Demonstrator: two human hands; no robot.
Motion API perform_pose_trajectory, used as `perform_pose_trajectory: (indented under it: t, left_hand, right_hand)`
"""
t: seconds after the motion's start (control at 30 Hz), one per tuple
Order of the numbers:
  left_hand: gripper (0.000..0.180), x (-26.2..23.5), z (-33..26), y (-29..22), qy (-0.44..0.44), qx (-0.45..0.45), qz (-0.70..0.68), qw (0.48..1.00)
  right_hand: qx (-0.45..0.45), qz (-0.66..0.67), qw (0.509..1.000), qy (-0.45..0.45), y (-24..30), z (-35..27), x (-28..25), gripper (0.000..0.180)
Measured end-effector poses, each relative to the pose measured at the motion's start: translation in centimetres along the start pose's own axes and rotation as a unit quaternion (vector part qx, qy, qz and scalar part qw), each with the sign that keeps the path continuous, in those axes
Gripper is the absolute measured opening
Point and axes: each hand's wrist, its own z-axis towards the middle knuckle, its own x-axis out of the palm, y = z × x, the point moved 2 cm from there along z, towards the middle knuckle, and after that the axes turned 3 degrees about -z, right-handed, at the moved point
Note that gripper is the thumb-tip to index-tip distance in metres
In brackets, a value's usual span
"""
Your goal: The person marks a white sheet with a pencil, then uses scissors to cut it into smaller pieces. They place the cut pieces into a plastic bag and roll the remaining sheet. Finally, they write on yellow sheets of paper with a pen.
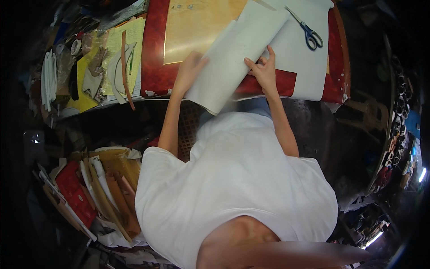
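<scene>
We hold a white sheet (233, 54) folded over at the near edge of the counter (156, 67). Left hand (188, 67) sits at the sheet's left edge, fingers tucked behind it, grip closed on the sheet. Right hand (264, 69) presses on top of the sheet, fingers spread, grip loose, not clenched. Sheet overhangs the counter edge toward our body. Scissors (307, 29) lie on a second white sheet (304, 62), well apart from the right hand. Yellow paper scraps (118, 49) at left. Rolled materials (112, 188) stand below by our left side.
</scene>
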Motion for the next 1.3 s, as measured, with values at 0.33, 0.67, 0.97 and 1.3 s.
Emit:
perform_pose_trajectory:
  t: [0.33, 0.67, 0.97, 1.3]
  left_hand:
    - [0.029, 1.5, -8.0, -1.1, -0.195, -0.022, -0.050, 0.979]
    - [0.036, 1.1, -3.0, -0.6, -0.197, 0.013, 0.144, 0.970]
    - [0.027, -0.1, 0.0, 0.9, -0.134, 0.261, 0.252, 0.922]
    - [0.042, -4.0, 3.0, 1.1, 0.152, 0.363, 0.316, 0.863]
  right_hand:
    - [-0.185, -0.166, 0.967, 0.055, 1.4, 1.5, 2.1, 0.060]
    - [-0.273, -0.449, 0.849, -0.051, 0.5, 1.0, 1.4, 0.037]
    - [-0.499, -0.526, 0.684, 0.084, 0.5, 2.3, -0.1, 0.035]
    - [-0.555, -0.533, 0.601, 0.218, 1.9, 3.4, -2.1, 0.035]
